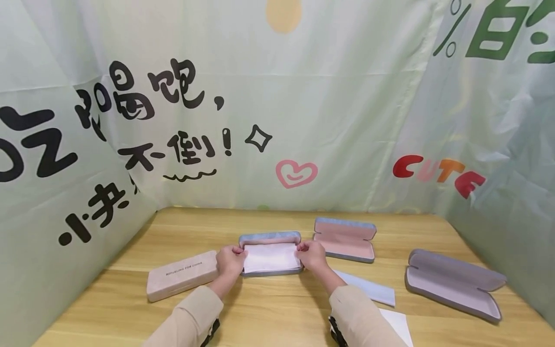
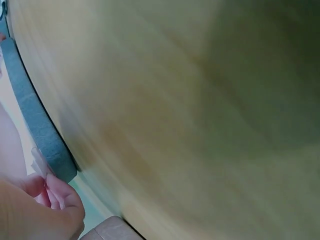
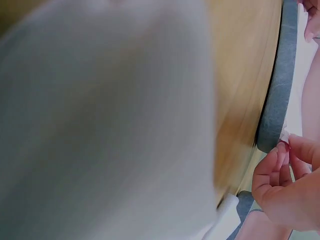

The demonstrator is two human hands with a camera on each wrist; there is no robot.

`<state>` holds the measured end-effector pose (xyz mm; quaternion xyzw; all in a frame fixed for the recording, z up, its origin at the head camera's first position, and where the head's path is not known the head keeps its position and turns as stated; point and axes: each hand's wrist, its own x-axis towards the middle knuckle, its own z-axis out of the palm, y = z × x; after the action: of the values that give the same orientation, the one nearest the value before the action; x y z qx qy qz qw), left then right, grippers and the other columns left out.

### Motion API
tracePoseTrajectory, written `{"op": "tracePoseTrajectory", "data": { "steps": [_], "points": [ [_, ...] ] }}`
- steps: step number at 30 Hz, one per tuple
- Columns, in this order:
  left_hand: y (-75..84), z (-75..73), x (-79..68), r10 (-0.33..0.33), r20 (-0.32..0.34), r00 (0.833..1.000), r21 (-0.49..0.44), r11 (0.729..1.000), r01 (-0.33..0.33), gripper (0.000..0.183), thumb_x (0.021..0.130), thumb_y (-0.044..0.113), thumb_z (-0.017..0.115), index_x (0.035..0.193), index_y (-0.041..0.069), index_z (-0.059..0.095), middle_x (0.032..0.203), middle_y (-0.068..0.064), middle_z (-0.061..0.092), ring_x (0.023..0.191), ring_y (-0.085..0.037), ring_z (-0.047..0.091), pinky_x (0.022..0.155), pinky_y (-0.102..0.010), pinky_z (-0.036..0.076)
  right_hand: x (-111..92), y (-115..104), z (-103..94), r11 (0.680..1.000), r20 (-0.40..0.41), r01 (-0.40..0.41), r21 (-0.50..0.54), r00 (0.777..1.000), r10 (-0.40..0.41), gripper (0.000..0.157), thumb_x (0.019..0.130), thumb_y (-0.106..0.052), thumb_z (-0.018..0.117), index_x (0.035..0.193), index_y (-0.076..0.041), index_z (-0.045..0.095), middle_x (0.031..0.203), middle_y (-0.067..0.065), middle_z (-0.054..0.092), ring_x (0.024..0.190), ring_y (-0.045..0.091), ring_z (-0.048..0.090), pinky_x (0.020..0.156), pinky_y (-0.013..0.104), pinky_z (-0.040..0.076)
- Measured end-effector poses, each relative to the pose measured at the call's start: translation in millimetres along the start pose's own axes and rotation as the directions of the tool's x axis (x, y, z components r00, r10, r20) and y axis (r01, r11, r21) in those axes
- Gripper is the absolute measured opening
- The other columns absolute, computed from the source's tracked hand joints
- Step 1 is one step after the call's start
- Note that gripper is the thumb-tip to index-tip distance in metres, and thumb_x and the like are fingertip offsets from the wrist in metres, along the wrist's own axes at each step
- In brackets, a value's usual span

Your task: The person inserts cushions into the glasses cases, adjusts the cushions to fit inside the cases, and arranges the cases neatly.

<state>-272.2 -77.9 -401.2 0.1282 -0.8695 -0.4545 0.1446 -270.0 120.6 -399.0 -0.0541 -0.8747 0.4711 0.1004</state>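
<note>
A pale white cloth [image 1: 271, 258], flat and rectangular, lies across the opening of a blue glasses case [image 1: 270, 236] with a pink lining. My left hand [image 1: 231, 261] pinches the cloth's left edge between thumb and fingers. At the opposite edge, my right hand [image 1: 312, 254] pinches it the same way. In the left wrist view, a corner of the cloth [image 2: 38, 162] shows at the fingertips beside the case's outer wall [image 2: 37, 107]. The right wrist view has the fingers close against the case's end [image 3: 272, 132]. The cloth hides most of the case's inside.
Left of the case is a closed beige glasses case [image 1: 182, 274] with lettering. Behind on the right stands an open blue case [image 1: 344, 238], and an open grey case [image 1: 453, 286] sits farther right. A light blue cloth [image 1: 368, 288] and a white sheet [image 1: 398, 324] lie near my right forearm.
</note>
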Motion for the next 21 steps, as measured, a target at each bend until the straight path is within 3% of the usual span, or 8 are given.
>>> {"op": "tracePoseTrajectory", "data": {
  "steps": [5, 12, 21],
  "points": [
    [0.3, -1.0, 0.7, 0.001, 0.003, 1.000, 0.006, 1.000, -0.001, 0.010, 0.077, 0.008, 0.072, 0.072, 0.001, 0.068, 0.073, -0.011, 0.067, 0.067, -0.022, 0.060, 0.062, -0.034, 0.044, 1.6, -3.1, -0.2, 0.999, -0.017, -0.001, -0.033, 1.000, 0.000, 0.005, 0.075, 0.003, 0.068, 0.073, 0.002, 0.064, 0.071, 0.010, 0.062, 0.070, 0.017, 0.054, 0.060, 0.023, 0.044],
    [-0.9, -0.1, 1.0, 0.053, -0.001, 0.999, 0.035, 0.998, -0.053, 0.009, 0.077, 0.006, 0.071, 0.072, 0.000, 0.067, 0.069, -0.011, 0.066, 0.064, -0.020, 0.059, 0.059, -0.030, 0.044, 1.5, -4.1, -1.0, 0.999, -0.019, -0.004, -0.049, 1.000, 0.003, 0.005, 0.075, 0.003, 0.069, 0.072, 0.002, 0.064, 0.071, 0.010, 0.063, 0.070, 0.017, 0.053, 0.058, 0.022, 0.044],
    [-3.4, 2.8, 2.4, 0.079, -0.004, 0.997, 0.075, 0.994, -0.078, 0.006, 0.078, 0.003, 0.069, 0.074, -0.001, 0.068, 0.074, -0.013, 0.068, 0.070, -0.022, 0.062, 0.064, -0.033, 0.048, 0.5, -2.6, -2.2, 0.999, -0.007, -0.017, -0.039, 1.000, 0.017, 0.004, 0.074, 0.004, 0.068, 0.071, 0.005, 0.066, 0.069, 0.010, 0.064, 0.070, 0.016, 0.055, 0.054, 0.019, 0.044]
  ]
}}
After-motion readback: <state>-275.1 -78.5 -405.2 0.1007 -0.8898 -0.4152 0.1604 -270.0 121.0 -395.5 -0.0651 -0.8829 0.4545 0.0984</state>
